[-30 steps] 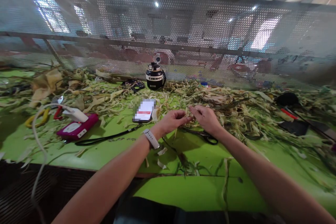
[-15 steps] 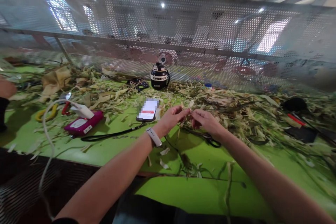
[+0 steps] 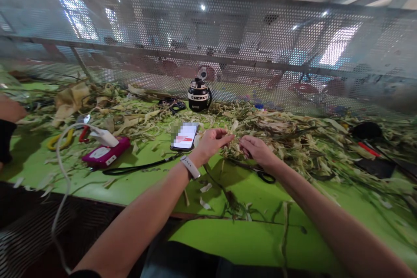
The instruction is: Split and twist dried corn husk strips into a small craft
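Note:
Near the middle of the green table (image 3: 146,186), my left hand (image 3: 211,144) pinches a pale strip of dried husk (image 3: 233,127) between thumb and fingers; its tip sticks up. A short gap to the right, my right hand (image 3: 256,149) has its fingers curled together, and whatever lies in them is too small to make out. Below my right wrist are scissors (image 3: 266,177) with black handles, partly hidden. A phone (image 3: 185,136) with a lit screen lies left of my left hand. Loose husk strips (image 3: 280,126) are heaped behind and to the right of both hands.
A black jug (image 3: 198,97) with its lid up stands at the back before a perforated metal screen (image 3: 228,39). Left are a magenta box (image 3: 107,153) with a white plug and cable, and a yellow-handled tool (image 3: 60,142). Another person's hand (image 3: 11,108) shows at the left edge.
My hands have come slightly apart: they met at the fingertips before, and now a small gap lies between them. The other person's hand at the left has shifted inward a little.

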`<state>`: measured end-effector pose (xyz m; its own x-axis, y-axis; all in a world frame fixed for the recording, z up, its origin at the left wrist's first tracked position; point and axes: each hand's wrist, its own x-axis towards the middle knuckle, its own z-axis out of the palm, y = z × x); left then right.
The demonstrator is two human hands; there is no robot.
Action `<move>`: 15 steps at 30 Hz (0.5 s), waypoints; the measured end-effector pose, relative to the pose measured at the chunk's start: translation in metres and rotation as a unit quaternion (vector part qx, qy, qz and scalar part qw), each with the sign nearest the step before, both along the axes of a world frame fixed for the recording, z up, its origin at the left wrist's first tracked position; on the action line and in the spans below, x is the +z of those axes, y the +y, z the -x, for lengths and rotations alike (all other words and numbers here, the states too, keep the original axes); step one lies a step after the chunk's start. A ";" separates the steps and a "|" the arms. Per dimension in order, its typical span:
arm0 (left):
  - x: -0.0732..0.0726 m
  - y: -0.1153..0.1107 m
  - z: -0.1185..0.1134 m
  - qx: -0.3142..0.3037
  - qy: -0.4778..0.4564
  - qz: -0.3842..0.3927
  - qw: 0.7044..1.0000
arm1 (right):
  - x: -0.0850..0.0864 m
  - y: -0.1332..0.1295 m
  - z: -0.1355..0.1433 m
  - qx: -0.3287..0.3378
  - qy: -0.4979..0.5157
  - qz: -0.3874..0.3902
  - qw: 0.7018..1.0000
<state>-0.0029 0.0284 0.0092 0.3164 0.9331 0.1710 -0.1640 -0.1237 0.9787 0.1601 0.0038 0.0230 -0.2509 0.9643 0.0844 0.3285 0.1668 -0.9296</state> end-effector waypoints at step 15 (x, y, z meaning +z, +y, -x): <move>-0.010 -0.002 -0.006 -0.044 0.040 -0.041 0.997 | 0.013 -0.006 -0.013 -0.120 -0.249 -0.411 0.869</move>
